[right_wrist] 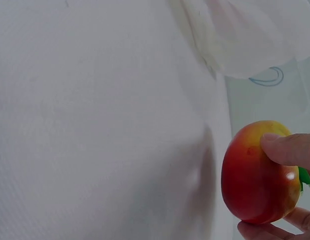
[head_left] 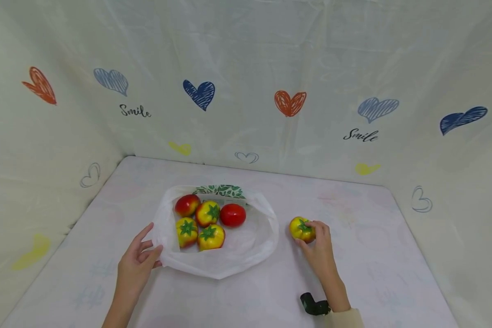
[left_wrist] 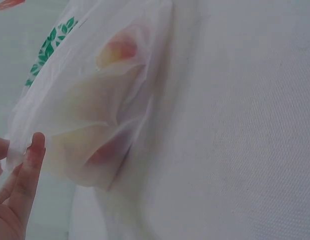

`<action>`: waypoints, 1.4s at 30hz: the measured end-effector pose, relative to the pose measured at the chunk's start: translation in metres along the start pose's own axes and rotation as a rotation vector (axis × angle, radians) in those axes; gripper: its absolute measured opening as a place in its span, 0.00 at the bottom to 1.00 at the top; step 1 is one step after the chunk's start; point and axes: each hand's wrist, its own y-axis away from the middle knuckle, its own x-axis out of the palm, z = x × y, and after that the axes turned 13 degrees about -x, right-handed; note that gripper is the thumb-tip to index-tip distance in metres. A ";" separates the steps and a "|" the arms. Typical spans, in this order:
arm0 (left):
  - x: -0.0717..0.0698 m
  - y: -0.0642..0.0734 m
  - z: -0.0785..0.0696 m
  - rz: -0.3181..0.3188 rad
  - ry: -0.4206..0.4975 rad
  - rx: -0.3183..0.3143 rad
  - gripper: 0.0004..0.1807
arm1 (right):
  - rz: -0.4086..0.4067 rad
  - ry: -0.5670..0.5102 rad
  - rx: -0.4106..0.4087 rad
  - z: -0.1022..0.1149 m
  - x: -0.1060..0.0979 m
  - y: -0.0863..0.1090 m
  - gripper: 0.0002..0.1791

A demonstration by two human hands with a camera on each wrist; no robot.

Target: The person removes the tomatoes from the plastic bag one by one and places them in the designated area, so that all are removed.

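Observation:
A white plastic bag (head_left: 246, 257) lies on the table with its mouth spread wide. Inside are several yellow-and-red tomatoes with green star-shaped tops, such as one tomato (head_left: 212, 237), and a plain red one (head_left: 233, 215). At the bag's left side, my left hand (head_left: 137, 262) pinches the rim between thumb and fingers; in the left wrist view the fingertips (left_wrist: 38, 142) press on the thin film. To the right of the bag, my right hand (head_left: 320, 246) grips another yellow-and-red tomato (right_wrist: 257, 172), thumb on one side and fingers on the other.
A black angled object (head_left: 313, 305) is beside the right wrist, near the sleeve (head_left: 346, 319). The white-covered table (head_left: 373, 255) meets a hanging curtain (head_left: 246, 54) printed with hearts and "Smile" at its back and sides.

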 end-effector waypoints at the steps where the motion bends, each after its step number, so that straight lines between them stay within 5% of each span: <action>1: 0.000 0.000 0.000 -0.001 -0.002 -0.001 0.33 | 0.013 -0.005 0.016 -0.001 0.001 -0.001 0.28; 4: 0.000 0.000 0.000 -0.006 -0.004 -0.007 0.33 | 0.043 -0.021 0.058 -0.004 0.003 -0.002 0.28; 14: -0.012 0.031 -0.033 0.064 0.021 0.006 0.36 | 0.034 -0.023 0.115 -0.007 0.007 -0.001 0.28; 25: -0.001 0.001 0.001 0.000 0.002 0.008 0.33 | 0.008 -0.010 0.125 -0.008 0.011 0.001 0.28; 42: 0.000 0.001 -0.003 0.014 0.009 0.013 0.33 | 0.040 -0.004 0.122 0.000 0.001 0.001 0.27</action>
